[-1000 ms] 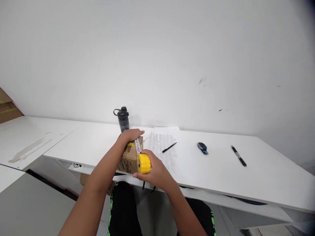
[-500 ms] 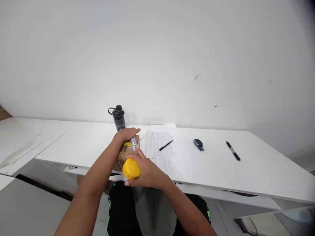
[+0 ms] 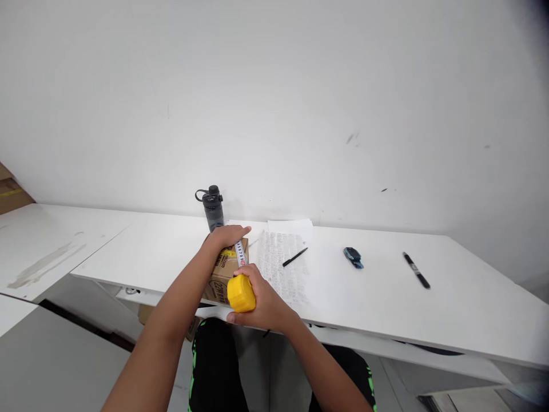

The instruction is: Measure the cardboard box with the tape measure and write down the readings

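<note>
A small brown cardboard box point(image 3: 219, 278) with dark print and a strip of yellow tape sits near the table's front edge. My right hand point(image 3: 268, 298) is wrapped around a yellow tape measure point(image 3: 241, 293) at the box's near right side. Its white blade point(image 3: 240, 253), marked with numbers, runs along the top of the box away from me. Over the box's far end lies my left hand point(image 3: 227, 234), closed on the far part of the blade. That blade end and most of the left fingertips are hidden.
Behind the box stands a dark water bottle point(image 3: 213, 210) with a loop. Written paper sheets point(image 3: 278, 274) carry a black pen point(image 3: 295, 257). Farther right are a small dark blue object point(image 3: 353, 257) and a black marker point(image 3: 416, 270). The white table point(image 3: 369, 303) meets the wall.
The view has shifted slightly, so everything sits a little farther right. My right hand has tilted the tape measure, showing more of its side. The left hand stays on the box's far end.
</note>
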A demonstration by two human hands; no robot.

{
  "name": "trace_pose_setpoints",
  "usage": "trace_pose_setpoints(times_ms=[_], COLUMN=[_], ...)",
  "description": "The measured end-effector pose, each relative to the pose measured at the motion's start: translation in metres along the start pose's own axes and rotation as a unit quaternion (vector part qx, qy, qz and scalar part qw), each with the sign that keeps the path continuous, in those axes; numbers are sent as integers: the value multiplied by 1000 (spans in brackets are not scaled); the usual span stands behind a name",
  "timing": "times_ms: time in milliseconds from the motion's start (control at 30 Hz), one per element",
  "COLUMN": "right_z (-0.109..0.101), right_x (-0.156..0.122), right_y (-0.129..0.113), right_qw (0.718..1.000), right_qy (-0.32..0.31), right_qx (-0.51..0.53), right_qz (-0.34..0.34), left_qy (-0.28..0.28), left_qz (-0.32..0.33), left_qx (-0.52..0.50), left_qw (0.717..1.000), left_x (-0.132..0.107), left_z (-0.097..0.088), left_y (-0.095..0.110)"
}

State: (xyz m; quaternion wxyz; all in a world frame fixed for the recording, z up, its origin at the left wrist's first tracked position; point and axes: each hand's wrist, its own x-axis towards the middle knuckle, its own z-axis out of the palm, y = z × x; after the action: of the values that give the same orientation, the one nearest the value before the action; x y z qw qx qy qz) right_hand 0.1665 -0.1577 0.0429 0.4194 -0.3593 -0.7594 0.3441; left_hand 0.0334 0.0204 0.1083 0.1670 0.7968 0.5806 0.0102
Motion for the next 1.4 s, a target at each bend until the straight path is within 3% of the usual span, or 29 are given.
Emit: trace_pose_setpoints(times_ms=[333,1400], right_z=[1,1], right_x=[0,-1], right_y=[3,1], right_qw=[1000,999], right_qy=[4,10], right_qx=[1,46], right_qz=[-4,-15], left_qy=[-5,-5], left_qz=[33,13], left_qx=[16,4], left_qw=[999,1000], left_x=[-3,-8], left_z=[-4,-6], left_y=[6,12])
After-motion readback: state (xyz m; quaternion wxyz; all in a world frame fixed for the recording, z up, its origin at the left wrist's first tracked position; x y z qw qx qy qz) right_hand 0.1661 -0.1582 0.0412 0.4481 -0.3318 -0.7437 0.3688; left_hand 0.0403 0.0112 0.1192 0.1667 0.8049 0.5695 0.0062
